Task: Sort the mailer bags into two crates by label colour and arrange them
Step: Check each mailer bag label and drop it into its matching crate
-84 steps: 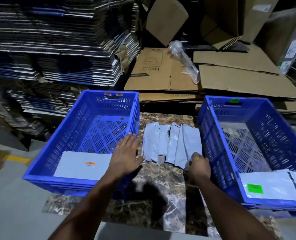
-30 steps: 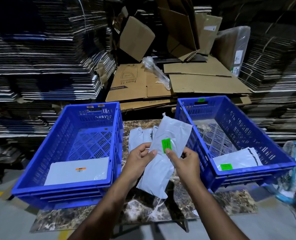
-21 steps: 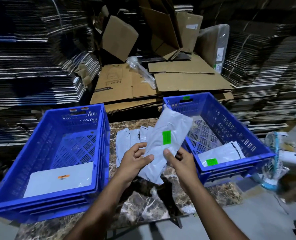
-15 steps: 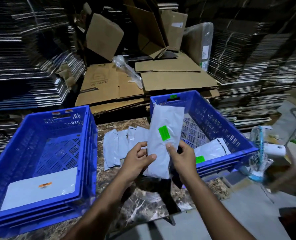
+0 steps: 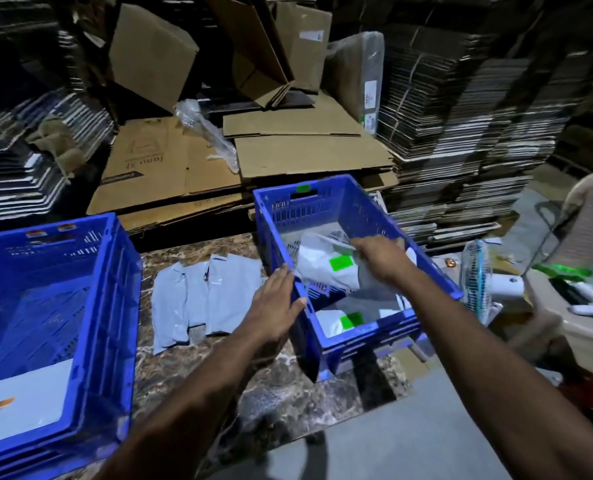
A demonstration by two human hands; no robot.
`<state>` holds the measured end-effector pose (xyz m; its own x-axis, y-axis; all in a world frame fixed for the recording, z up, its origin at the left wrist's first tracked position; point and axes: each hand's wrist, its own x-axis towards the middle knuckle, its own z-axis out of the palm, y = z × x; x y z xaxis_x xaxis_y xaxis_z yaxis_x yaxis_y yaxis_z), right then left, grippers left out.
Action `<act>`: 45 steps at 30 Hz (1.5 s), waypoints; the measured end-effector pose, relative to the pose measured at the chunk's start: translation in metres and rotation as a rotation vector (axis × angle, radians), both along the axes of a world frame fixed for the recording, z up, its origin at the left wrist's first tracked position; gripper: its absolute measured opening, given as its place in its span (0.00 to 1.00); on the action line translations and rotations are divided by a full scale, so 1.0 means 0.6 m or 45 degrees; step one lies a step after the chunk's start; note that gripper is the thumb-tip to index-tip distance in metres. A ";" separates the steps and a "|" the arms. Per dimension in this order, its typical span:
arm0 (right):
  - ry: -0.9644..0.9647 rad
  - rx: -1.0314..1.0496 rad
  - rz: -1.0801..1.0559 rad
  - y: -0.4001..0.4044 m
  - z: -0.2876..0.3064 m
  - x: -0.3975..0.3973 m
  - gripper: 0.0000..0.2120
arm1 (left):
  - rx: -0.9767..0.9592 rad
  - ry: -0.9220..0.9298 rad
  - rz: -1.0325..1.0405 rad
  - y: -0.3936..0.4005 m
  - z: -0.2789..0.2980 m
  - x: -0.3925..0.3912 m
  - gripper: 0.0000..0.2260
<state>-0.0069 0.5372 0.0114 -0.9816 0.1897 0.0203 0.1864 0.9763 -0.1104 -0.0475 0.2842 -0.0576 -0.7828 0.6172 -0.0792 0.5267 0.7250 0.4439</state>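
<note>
My right hand holds a grey mailer bag with a green label over the inside of the right blue crate. Another green-labelled bag lies on that crate's floor near the front wall. My left hand rests with straight fingers against the crate's left rim. Several grey mailer bags lie in a row on the marble table between the crates. The left blue crate holds a bag with an orange label.
Flattened cardboard boxes and tall stacks of folded cartons stand behind the table. A small fan and a plastic chair with small items sit to the right. Grey floor lies in front.
My right hand carried the green-labelled bag from above the table into the right crate. My left hand let go of it and moved to the crate's rim. The view swung right.
</note>
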 end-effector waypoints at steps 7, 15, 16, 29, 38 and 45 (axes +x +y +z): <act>-0.730 0.263 0.118 0.006 -0.061 -0.002 0.20 | -0.057 0.120 -0.028 -0.001 -0.015 0.003 0.31; -0.308 0.077 0.184 0.009 -0.093 0.008 0.12 | -0.070 0.129 -0.022 -0.001 -0.015 0.006 0.31; -0.312 0.037 0.205 0.009 -0.093 0.011 0.10 | -0.068 0.130 -0.021 -0.001 -0.015 0.007 0.31; 0.418 -0.324 0.067 -0.100 -0.045 0.028 0.11 | -0.103 0.217 0.131 -0.144 0.025 -0.028 0.33; 0.397 -0.809 0.265 -0.362 -0.161 -0.036 0.10 | -0.410 0.295 0.535 -0.420 0.011 -0.055 0.35; -0.220 -0.996 -0.356 -0.419 -0.273 -0.112 0.25 | -0.429 0.298 0.416 -0.455 -0.012 -0.054 0.38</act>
